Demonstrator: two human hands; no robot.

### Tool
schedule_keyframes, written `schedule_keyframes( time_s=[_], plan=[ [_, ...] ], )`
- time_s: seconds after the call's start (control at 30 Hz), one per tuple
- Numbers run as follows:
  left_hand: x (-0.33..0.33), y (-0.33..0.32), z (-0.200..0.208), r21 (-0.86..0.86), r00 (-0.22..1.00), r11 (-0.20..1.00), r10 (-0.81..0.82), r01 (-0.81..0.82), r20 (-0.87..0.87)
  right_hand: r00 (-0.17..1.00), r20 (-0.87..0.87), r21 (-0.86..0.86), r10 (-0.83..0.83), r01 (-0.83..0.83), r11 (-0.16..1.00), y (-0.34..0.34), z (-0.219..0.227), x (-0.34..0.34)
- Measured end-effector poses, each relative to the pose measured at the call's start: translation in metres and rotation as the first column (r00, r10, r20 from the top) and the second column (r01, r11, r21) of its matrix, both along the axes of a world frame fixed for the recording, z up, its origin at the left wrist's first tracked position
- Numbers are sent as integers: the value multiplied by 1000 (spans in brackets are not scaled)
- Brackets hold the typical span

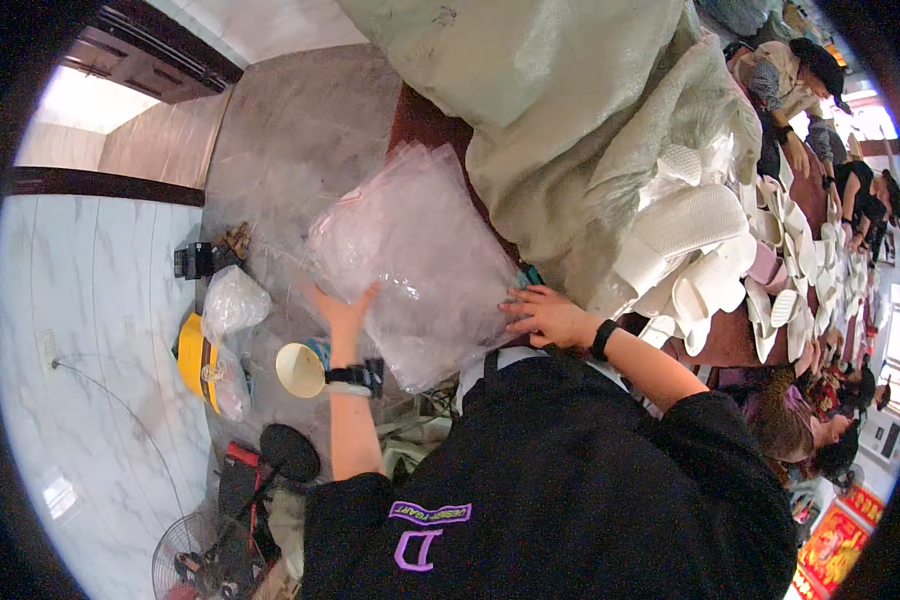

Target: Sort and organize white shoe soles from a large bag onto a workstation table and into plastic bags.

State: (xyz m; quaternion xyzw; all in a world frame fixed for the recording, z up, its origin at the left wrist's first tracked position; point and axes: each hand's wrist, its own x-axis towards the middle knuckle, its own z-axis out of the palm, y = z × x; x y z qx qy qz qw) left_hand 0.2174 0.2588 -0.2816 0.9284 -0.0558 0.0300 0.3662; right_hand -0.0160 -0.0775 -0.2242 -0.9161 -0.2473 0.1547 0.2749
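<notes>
A stack of clear plastic bags (415,240) lies in front of me, its sheets fanned at the far corner. My left hand (344,318) is at the stack's left edge, thumb and fingers apart. On the right edge rest the spread fingers of my right hand (552,318); its thumb is partly hidden. A small teal object (532,276) shows just beyond that hand. To the right, white slippers (692,225) are heaped on a dark red table (722,340), beside a big pale woven sack (560,110).
Left of me are a cream cup (300,370), a yellow container (198,362) and a crumpled clear bag (236,302). A fan (185,560) stands at lower left, near a round black seat (290,453). Several people, including one in a black cap (820,68), are along the table.
</notes>
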Motion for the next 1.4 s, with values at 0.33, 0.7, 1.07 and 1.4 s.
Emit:
schedule_keyframes(
  time_s=[0.33,0.7,1.07,1.4],
  plan=[
    [-55,-34,7,-331,765,876,64,-351,-641,567,25,17,-823,823,568,32,-36,84],
    [-56,-42,6,-573,860,721,61,-390,-507,427,65,273,-902,862,427,11,-43,108],
    [-48,-39,-18,-227,967,973,-22,-37,-253,832,94,-240,-546,552,799,27,-25,116],
    [-126,7,15,-476,525,720,-181,-505,-832,804,-170,-165,-571,548,820,14,-47,134]
  ],
)
